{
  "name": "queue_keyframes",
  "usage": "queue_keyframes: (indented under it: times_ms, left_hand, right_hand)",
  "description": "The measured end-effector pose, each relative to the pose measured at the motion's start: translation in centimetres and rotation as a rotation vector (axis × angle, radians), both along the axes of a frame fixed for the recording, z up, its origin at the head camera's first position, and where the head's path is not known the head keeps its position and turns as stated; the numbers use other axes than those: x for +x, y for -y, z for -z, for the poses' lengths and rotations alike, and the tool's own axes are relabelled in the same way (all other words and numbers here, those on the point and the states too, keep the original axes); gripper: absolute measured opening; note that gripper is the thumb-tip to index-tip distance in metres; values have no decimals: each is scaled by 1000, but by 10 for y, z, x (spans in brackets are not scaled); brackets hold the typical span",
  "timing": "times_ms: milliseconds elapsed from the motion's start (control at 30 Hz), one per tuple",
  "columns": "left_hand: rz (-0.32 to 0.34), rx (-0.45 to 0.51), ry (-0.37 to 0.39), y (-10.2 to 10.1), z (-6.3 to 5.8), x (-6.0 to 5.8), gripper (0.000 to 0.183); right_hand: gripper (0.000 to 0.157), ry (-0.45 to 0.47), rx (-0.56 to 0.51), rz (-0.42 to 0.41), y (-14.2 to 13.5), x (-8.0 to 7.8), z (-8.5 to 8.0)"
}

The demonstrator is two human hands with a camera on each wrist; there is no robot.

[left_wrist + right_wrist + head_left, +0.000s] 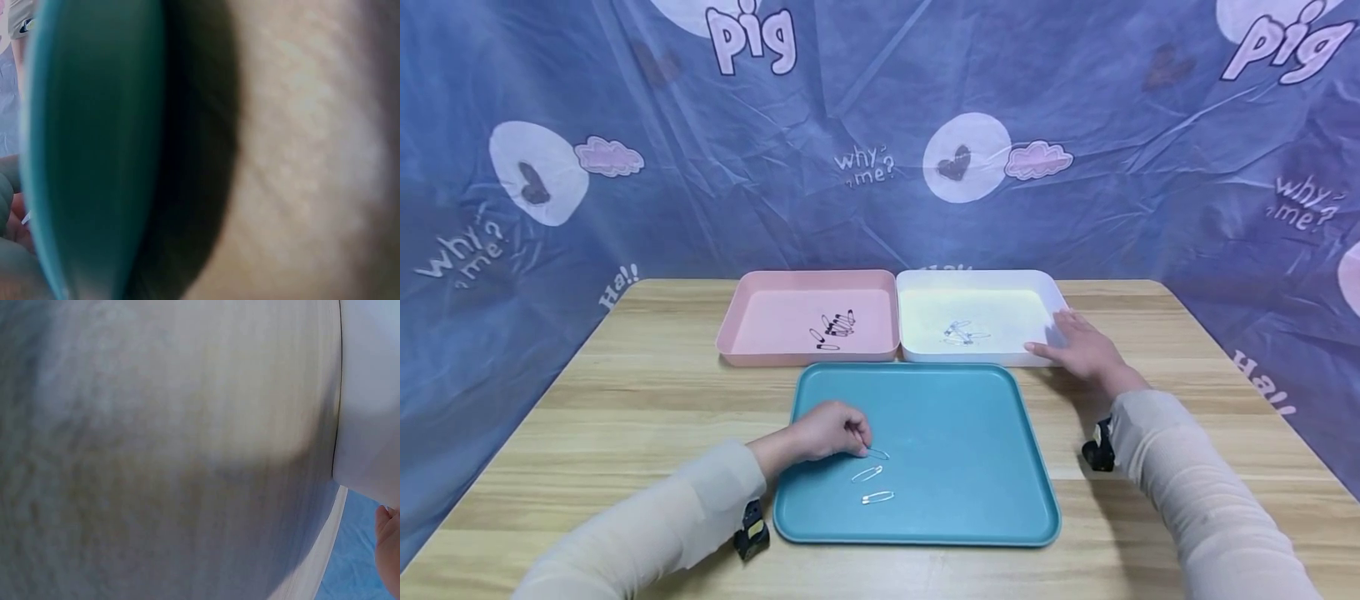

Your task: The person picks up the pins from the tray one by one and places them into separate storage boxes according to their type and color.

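Observation:
My left hand (833, 430) is over the left part of a teal tray (955, 450), its thumb and fingertips pinching a silver safety pin (878, 454). Two more silver safety pins, an upper one (867, 474) and a lower one (877, 497), lie on the tray just below that hand. At the front right corner of a white tray (973, 357), my right hand (1084, 350) rests on the rim with its thumb and fingers spread. In the left wrist view the teal tray's edge (100, 150) covers much of the picture, and the left fingers (9, 181) show only partly.
Several silver safety pins (958, 333) lie inside the white tray. A pink tray (760, 360) stands against its left side, with several black safety pins (838, 323) in it. All three trays are on a wooden table (625, 400), with a blue printed cloth (820, 208) behind.

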State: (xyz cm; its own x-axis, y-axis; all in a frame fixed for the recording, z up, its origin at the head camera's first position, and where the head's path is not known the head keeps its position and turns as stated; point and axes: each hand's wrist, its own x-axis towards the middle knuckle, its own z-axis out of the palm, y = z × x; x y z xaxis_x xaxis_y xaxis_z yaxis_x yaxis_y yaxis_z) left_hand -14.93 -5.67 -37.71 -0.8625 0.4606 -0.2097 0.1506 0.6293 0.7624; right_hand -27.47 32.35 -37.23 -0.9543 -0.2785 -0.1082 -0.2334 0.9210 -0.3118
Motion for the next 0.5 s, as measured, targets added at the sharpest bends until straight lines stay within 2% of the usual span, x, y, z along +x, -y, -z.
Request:
queue_keyframes:
  times_ms: [133, 267, 400, 500]
  left_hand:
    - [15, -2, -2, 1, 0, -1, 10]
    - [26, 34, 48, 4, 0, -4, 9]
    - [6, 77, 109, 7, -3, -10, 6]
    - [-11, 97, 115, 7, -8, -16, 4]
  right_hand:
    - [95, -1, -5, 1, 0, 1, -1]
    - [94, -3, -6, 1, 1, 1, -2]
    - [95, -3, -13, 5, 1, 1, -1]
    - [96, 1, -17, 5, 0, 1, -1]
